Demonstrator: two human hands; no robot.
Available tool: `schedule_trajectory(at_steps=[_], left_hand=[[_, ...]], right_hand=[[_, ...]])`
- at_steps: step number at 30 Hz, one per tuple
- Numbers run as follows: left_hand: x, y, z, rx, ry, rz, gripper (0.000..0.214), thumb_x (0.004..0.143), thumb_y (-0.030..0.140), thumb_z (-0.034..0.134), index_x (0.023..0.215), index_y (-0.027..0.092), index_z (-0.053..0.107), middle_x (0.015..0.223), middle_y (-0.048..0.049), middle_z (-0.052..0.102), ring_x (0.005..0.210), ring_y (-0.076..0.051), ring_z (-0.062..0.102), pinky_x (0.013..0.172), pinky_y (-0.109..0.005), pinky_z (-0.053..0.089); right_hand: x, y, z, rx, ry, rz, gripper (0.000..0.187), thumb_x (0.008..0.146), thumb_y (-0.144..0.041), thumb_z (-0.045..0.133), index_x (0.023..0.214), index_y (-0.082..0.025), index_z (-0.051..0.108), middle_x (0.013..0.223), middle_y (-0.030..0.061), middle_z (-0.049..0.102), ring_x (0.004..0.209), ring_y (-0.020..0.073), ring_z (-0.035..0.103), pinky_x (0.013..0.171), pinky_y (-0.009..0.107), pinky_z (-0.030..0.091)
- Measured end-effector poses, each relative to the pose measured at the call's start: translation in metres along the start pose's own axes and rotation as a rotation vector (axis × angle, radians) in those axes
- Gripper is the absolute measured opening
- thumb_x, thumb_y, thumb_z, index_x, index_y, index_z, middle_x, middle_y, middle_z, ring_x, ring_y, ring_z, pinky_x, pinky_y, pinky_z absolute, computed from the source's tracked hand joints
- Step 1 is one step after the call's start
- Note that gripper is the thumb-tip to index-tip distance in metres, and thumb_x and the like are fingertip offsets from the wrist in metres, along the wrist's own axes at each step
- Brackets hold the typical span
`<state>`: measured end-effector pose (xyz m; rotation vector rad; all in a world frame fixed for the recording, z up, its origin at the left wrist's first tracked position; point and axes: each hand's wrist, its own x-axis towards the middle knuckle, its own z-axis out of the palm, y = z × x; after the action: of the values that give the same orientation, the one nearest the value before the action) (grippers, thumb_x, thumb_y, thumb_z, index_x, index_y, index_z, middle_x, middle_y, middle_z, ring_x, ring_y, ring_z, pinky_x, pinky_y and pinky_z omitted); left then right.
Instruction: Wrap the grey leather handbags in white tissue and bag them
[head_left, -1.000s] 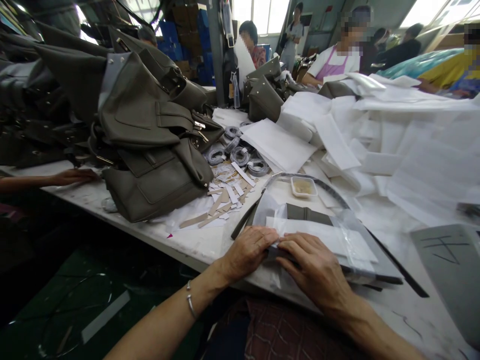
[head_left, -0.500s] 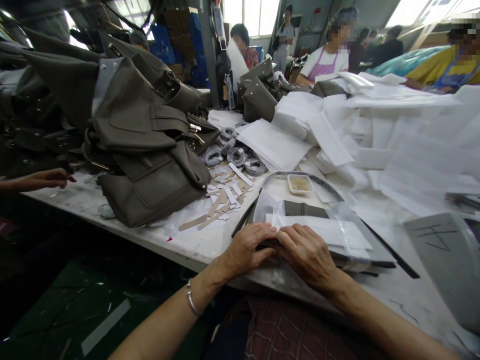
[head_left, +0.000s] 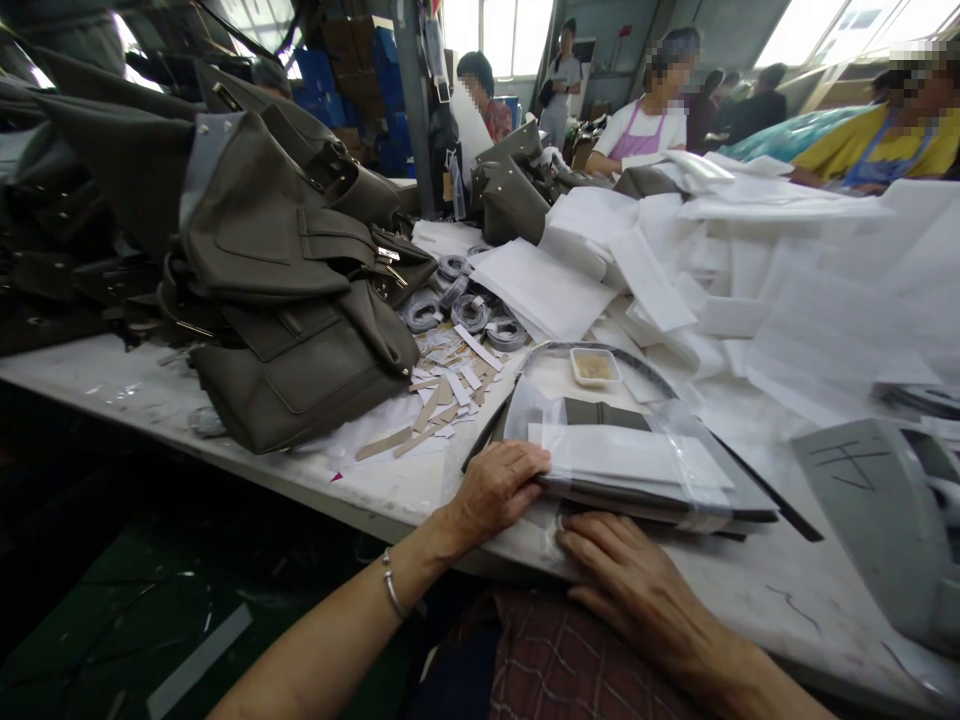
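A flat stack of grey leather pieces, white paper and a clear plastic bag [head_left: 645,465] lies on the white table [head_left: 757,590] in front of me. My left hand [head_left: 495,490] rests on the stack's near left corner, fingers curled over its edge. My right hand [head_left: 626,580] lies flat and open on the loose plastic at the table's front edge, just below the stack, holding nothing.
A heap of grey leather handbags [head_left: 292,300] fills the left. Paper strips [head_left: 450,385], tape rolls [head_left: 469,310] and a small glue tray [head_left: 594,368] lie behind the stack. White sheets [head_left: 750,270] pile at right; a grey board [head_left: 877,520] sits near right. People work beyond.
My right hand has drawn back from the top of the stack toward me, down to the table's front edge. A person's hand at the far left has left the view.
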<state>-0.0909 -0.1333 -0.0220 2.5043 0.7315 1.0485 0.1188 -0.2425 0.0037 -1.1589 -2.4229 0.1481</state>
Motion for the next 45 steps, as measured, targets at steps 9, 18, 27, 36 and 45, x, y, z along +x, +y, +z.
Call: schedule_trajectory(at_steps=[9,18,27,36,45], left_hand=[[0.000,0.003,-0.002,0.049,-0.041,-0.003,0.033,0.090,0.028,0.065,0.121,0.021,0.057,0.119,-0.0080,0.068,0.116,-0.021,0.061,0.098,-0.037,0.049],[0.000,0.002,-0.007,0.026,-0.048,0.052,0.039,0.090,0.025,0.064,0.127,0.020,0.052,0.124,-0.0090,0.065,0.119,-0.022,0.058,0.101,-0.038,0.047],[0.002,0.000,-0.005,-0.042,0.012,0.044,0.042,0.089,0.027,0.068,0.127,0.020,0.053,0.123,-0.0090,0.065,0.118,-0.021,0.059,0.101,-0.038,0.048],[0.001,-0.001,0.001,-0.030,0.062,0.052,0.034,0.092,0.024,0.062,0.125,0.022,0.055,0.126,-0.0086,0.063,0.122,-0.022,0.055,0.104,-0.040,0.047],[-0.003,0.000,0.011,0.107,0.029,0.050,0.025,0.091,0.017,0.060,0.115,0.020,0.061,0.113,-0.0079,0.063,0.110,-0.021,0.057,0.095,-0.035,0.049]], right_hand=[[0.003,-0.002,0.017,0.143,0.049,0.169,0.011,0.092,-0.022,0.062,0.100,-0.023,0.067,0.094,0.0049,0.069,0.087,0.0201,0.060,0.076,0.033,0.047],[0.009,-0.001,0.027,-0.053,0.105,0.047,0.030,0.100,-0.013,0.036,0.081,-0.018,0.059,0.077,0.0048,0.059,0.073,0.0189,0.049,0.069,0.032,0.037],[0.017,-0.011,0.030,0.097,0.023,0.034,0.024,0.095,-0.007,0.040,0.082,-0.019,0.056,0.078,0.0034,0.058,0.073,0.0185,0.048,0.071,0.033,0.033],[0.021,-0.025,0.026,0.156,-0.150,-0.045,0.020,0.086,-0.002,0.048,0.079,-0.020,0.053,0.080,0.0012,0.061,0.074,0.0168,0.048,0.076,0.033,0.032],[0.024,-0.036,-0.004,0.214,-0.180,-0.048,0.021,0.085,-0.002,0.043,0.083,-0.020,0.052,0.083,0.0031,0.060,0.076,0.0180,0.049,0.075,0.033,0.033]])
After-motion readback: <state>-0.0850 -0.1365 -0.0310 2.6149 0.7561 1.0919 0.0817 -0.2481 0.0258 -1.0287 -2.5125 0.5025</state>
